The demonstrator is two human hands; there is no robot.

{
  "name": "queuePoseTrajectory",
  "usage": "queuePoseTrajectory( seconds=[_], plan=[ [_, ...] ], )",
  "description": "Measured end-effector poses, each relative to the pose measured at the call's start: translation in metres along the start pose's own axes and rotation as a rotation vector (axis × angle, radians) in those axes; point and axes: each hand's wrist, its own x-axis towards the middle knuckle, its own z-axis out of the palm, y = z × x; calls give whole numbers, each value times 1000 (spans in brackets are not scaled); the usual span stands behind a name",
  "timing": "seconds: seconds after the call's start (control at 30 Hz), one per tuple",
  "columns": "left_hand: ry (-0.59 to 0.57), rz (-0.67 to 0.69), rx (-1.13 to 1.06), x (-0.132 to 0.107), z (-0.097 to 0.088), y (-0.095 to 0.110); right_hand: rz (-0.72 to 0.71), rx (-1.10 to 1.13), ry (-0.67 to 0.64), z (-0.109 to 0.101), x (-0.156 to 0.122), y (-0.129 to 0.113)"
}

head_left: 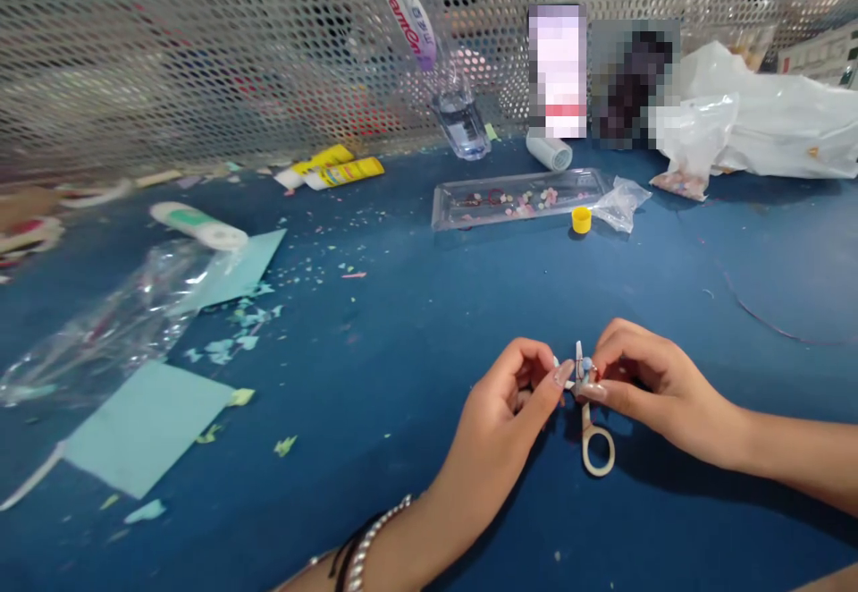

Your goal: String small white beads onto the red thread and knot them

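My left hand is closed, with thumb and forefinger pinched on one end of a thin dark red beaded string. Opposite it, my right hand pinches the same string close to a pale blue bead. The fingertips are a short way apart and hide much of the string. Just below them lies a pair of scissors with a pale handle loop toward me; its blades show partly between the hands.
A clear plastic tray holds beads and flower charms. Near it are a yellow cap and a small bag of beads. A bottle leans on the perforated metal panel. Turquoise paper and scraps lie left.
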Motion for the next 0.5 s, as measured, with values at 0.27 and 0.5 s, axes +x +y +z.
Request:
queuePoseTrajectory(
  seconds=[0.27, 0.5],
  plan=[
    [-17, 1, -28, -1, 0, 2, -49, 2, 12, 1, -1, -2],
    [-51, 14, -77, -1, -3, 4, 21, 63, -31, -1, 0, -5]
  ],
)
